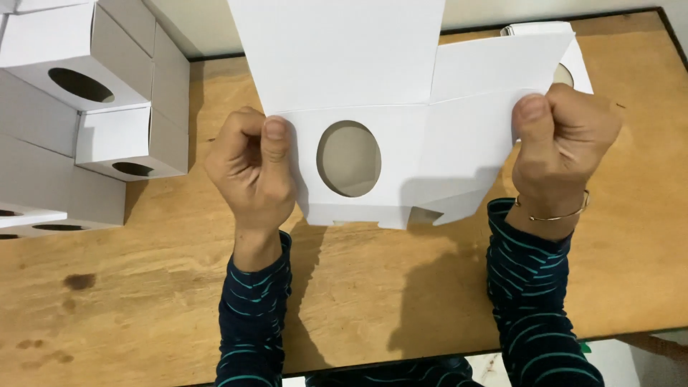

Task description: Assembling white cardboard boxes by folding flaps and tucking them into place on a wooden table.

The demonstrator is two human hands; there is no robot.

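I hold a flat white cardboard box blank [401, 86] with an oval cut-out hole above a wooden table [143, 301]. My left hand [251, 168] pinches its left edge, thumb on top beside the oval hole. My right hand [562, 140] grips the blank's right edge, thumb pressed on the card. The blank is partly folded along creases, its lower flaps hanging toward me. Both sleeves are dark blue with thin teal stripes, and a thin bracelet circles the right wrist.
A stack of folded white boxes with oval holes [79, 107] fills the left side of the table. More flat white blanks [577, 68] lie behind the held one at the far right. The table's near edge runs along the bottom.
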